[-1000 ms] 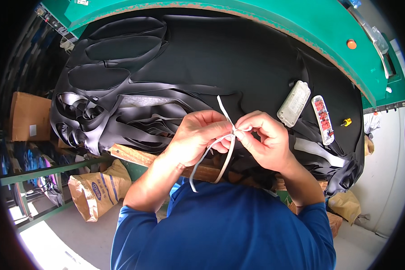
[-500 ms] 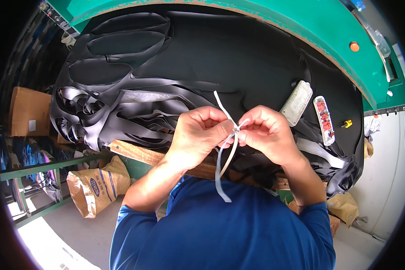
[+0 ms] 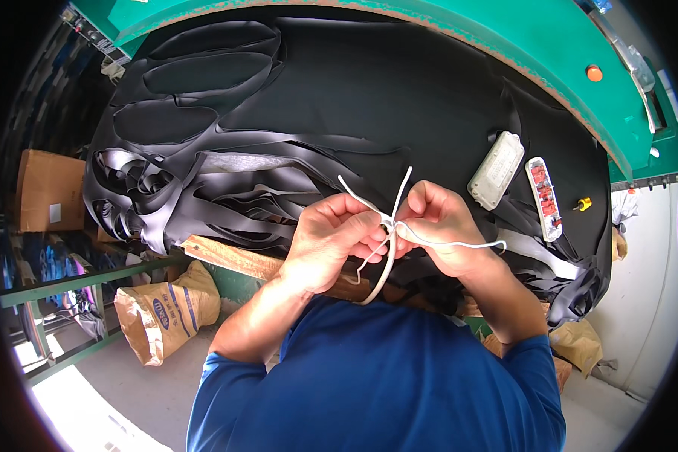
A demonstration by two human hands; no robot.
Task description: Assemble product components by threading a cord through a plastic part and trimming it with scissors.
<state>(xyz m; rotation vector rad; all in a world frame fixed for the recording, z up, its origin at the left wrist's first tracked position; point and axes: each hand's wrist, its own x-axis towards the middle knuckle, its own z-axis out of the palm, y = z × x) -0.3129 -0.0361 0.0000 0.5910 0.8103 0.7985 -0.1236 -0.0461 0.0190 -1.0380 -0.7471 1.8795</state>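
Note:
In front of my chest, both hands hold a thin off-white cable [image 3: 385, 279] whose lower length curves down toward my blue shirt. From the point between my fingers, several white wires [image 3: 459, 243] splay out: two rise upward, one runs right across my right hand, and another hangs below. My left hand [image 3: 320, 245] pinches the cable with thumb and fingers closed. My right hand [image 3: 452, 230] is closed on the wires at the same junction, its thumb and fingertips meeting the left ones. The fingertips partly cover the junction.
Black sheet material [image 3: 384, 83] with cut-out ovals and loose strips covers the bench. On its right lie a pale oblong cover [image 3: 497, 171], a casing with red parts [image 3: 544, 198] and a yellow piece [image 3: 582, 204]. A green machine beam [image 3: 459, 22] arches behind. Left are a carton [image 3: 50, 190] and paper sack [image 3: 169, 309].
The wires have spread apart: one now extends right over my right hand, and two stick up instead of one long one. A broad whitish strand no longer hangs down. My hands stay nearly in place.

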